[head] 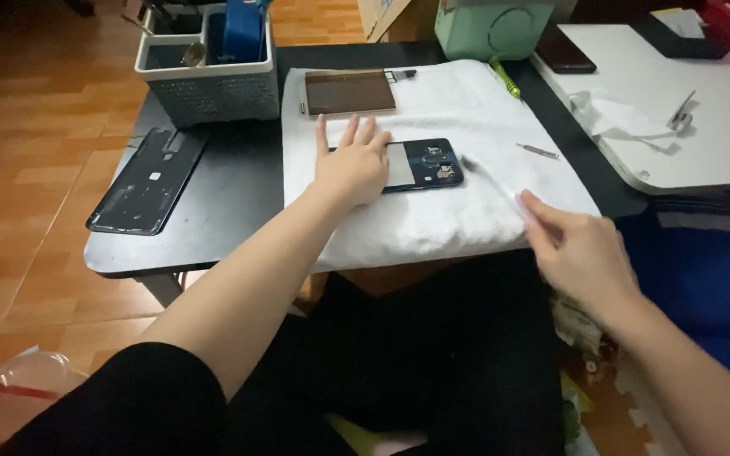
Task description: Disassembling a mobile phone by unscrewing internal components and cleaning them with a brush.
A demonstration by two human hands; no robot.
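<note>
Black lap nearest, both my forearms reaching over it. Left hand [352, 166] flat on opened phone [422, 164], fingers [349, 132] spread, released, pressing rather than gripping. Right hand [576, 241] pinches thin tool [490, 179], blurred, tip near phone's exposed end. Phone lies on white towel [433, 219] atop dark bench [230, 190], back off, blue frame, small parts showing. Grey basket [213, 84] at bench's far left corner holds blue object [242, 29], metal bits. Brown panel [350, 91] on towel beyond phone. Cracked screen [147, 180] left of towel.
</note>
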